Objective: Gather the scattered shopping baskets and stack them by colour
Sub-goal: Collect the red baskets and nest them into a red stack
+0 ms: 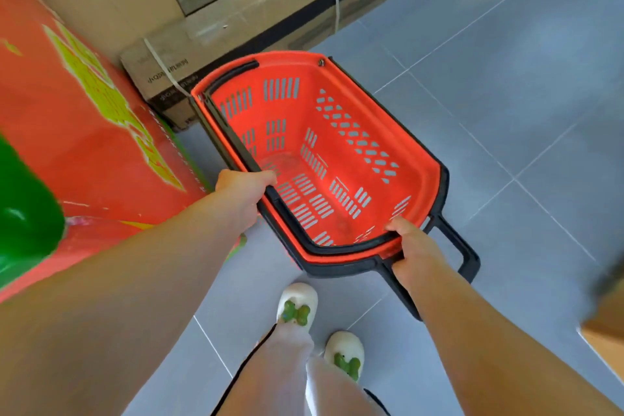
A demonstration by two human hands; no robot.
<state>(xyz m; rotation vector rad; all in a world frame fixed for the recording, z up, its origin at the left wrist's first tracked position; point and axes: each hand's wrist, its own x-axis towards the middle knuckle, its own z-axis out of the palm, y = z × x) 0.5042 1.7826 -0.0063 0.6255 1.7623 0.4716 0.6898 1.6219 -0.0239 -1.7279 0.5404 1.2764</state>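
A red shopping basket [341, 145] with black handles and slotted walls fills the middle of the head view, held above the grey floor and empty inside. It appears to sit in a second basket, whose black frame and pull handle [462, 253] show under its near end. My left hand [241, 192] grips the left rim and its black handle bar. My right hand [413, 252] is closed on the near right corner of the rim.
Cardboard boxes [256, 27], one marked TOBACCO, lie on the floor just beyond the basket. A red and yellow display box [77, 132] stands to the left, with something green [23, 203] at the far left. Grey tiled floor [506, 84] stretches to the right. My feet [297, 304] are below the basket.
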